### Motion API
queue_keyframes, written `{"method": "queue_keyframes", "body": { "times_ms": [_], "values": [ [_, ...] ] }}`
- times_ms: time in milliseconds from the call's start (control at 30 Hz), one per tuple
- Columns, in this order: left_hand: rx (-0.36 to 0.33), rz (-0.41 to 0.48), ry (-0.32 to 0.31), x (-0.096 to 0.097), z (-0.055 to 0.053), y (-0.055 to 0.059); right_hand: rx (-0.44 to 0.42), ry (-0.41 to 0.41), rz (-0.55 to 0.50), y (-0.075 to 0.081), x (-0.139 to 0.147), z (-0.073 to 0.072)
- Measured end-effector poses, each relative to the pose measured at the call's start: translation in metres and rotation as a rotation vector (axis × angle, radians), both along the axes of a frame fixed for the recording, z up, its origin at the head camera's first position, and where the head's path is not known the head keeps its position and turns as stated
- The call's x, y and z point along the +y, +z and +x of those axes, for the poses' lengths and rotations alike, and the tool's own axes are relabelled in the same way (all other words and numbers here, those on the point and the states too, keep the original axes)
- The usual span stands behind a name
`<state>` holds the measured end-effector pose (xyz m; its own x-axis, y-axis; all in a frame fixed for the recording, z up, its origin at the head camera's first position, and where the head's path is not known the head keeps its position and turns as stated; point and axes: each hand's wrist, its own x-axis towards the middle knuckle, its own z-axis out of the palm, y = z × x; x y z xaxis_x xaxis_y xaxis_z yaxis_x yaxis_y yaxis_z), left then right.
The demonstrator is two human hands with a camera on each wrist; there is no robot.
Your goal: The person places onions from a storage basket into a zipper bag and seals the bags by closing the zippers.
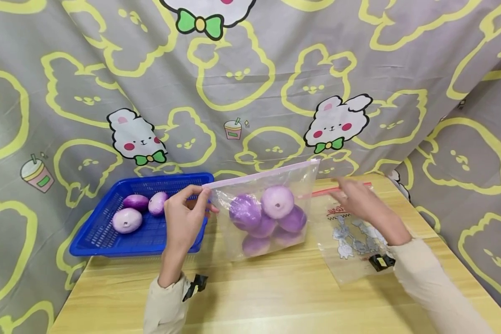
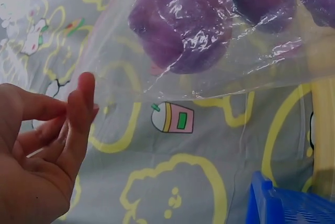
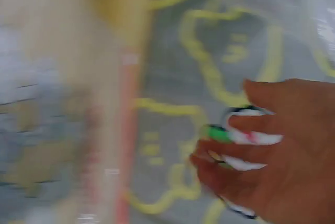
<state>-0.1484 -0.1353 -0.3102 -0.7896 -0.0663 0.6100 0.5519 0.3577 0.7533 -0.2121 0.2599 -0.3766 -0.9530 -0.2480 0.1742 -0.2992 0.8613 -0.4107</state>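
Note:
My left hand (image 1: 184, 213) pinches the upper left corner of a clear zip bag (image 1: 229, 246) with a pale pink zip strip. The bag hangs upright over the table, and inside it are several round purple onions (image 1: 277, 202), glossy through the plastic in the left wrist view. To the right of the bag's far corner, my right hand (image 1: 359, 199) is in the air with its fingers extended, holding nothing. It is blurred in the right wrist view. Below it lies a second clear zip bag (image 1: 331, 266) with a red zip strip and grey-white flat pieces inside.
A blue plastic basket (image 1: 89, 236) stands at the back left of the wooden table (image 1: 250, 301). It holds three purple onions (image 1: 127, 220). A grey curtain (image 1: 271, 102) with yellow cartoon outlines hangs right behind the table.

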Motion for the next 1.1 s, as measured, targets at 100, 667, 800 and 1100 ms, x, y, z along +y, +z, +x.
{"method": "queue_keyframes", "body": {
  "times_ms": [100, 667, 800, 1100],
  "values": [
    [-0.101, 0.018, -0.019, 0.002, 0.000, 0.003, -0.199, -0.027, 0.121, -0.037, 0.007, 0.004],
    [-0.249, -0.079, 0.018, -0.013, -0.029, -0.048, 0.073, -0.069, 0.172, -0.094, 0.036, 0.041],
    [-0.316, -0.151, 0.008, -0.004, -0.026, -0.063, 0.095, -0.117, 0.125, -0.074, 0.061, 0.043],
    [-0.428, -0.415, -0.129, 0.047, -0.018, -0.105, 0.555, -0.283, -0.043, -0.003, 0.073, 0.059]
  ]
}}
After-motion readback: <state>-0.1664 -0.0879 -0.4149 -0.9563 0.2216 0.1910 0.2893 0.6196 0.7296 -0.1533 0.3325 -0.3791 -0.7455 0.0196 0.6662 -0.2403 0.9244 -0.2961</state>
